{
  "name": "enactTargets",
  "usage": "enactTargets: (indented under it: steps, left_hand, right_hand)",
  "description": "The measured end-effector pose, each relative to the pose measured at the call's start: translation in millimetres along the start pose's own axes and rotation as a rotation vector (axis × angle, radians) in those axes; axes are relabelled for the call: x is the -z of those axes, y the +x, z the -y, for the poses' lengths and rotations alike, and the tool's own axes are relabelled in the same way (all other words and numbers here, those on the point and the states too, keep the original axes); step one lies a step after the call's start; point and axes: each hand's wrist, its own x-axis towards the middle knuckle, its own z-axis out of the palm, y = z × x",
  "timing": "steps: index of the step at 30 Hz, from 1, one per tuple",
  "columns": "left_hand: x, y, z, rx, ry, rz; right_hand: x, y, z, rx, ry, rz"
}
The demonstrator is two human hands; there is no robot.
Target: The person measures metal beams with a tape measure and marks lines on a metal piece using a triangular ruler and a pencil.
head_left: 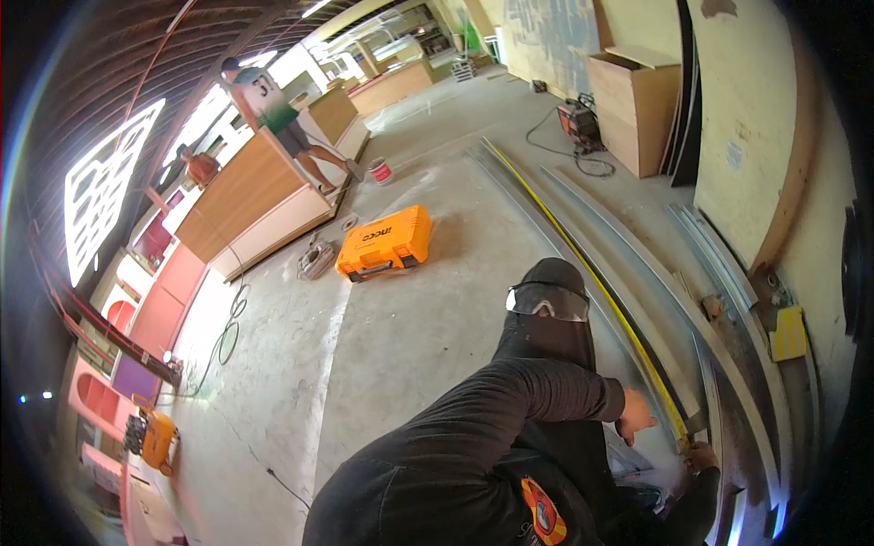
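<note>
Measuring tape stretched along metal channels on a workshop floor

A yellow tape measure [583,259] already lies run out along the long metal channel [637,300], its far end well up the concrete floor [410,328]; whether any mark is made on the metal cannot be told. The left hand [635,417], on a black-sleeved arm reaching across the body, hovers just beside the tape with fingers loosely curled, apparently empty. The right hand [701,455], low beside the knee, rests at the tape's near end; its fingers look closed there, though the grip is too small to tell. An orange tool case [384,242] sits well apart.
</note>
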Motion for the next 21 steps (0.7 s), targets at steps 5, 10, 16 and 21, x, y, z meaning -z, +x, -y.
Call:
enactTargets:
  steps: [5, 10, 16, 21]
  left_hand:
    - [-3.1, 8.9, -7.6, -0.029, 0.046, -0.089]
    - [-0.8, 18.0, -24.5, -0.196, 0.089, -0.066]
    - [-6.8, 51.1, -11.0, -0.236, 0.242, 0.142]
    - [-0.9, 85.7, -35.5, -0.422, 0.242, -0.020]
  right_hand:
    - [26.1, -46.8, 41.9, -0.068, -0.060, 0.000]
    - [41.5, -61.2, 28.3, 0.055, -0.034, -0.085]
    - [46.2, -92.8, 83.3, -0.096, -0.134, -0.091]
    - [40.8, -92.7, 36.2, 0.004, -0.455, -0.261]
